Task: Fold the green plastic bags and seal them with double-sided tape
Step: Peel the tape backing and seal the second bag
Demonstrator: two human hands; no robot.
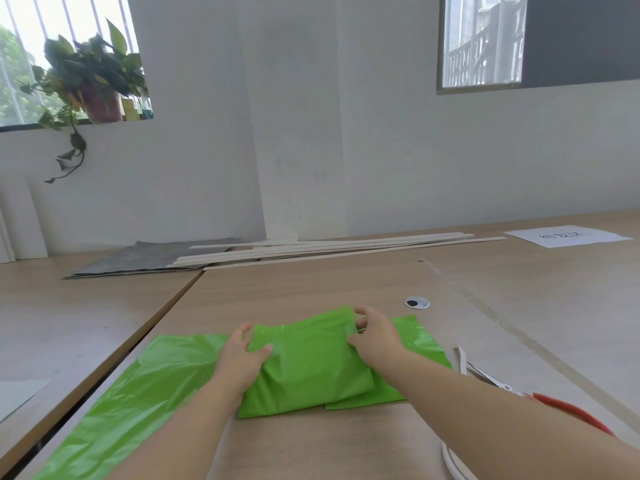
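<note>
Desk (311, 282) carries scissors (498, 382) just beside green bag (311, 368).

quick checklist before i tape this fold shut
1. Left hand grip on bag: ok, pinches its left edge.
2. Right hand grip: ok, holds the far corner.
3. Fold flat: not ok, top is puffed, lower layer sticks out right.
4. Free hand: not ok, both hold the bag.
5. Scissors near: ok, right of the bag.
6. Tape: cannot tell, only a white ring shows bottom right.
</note>
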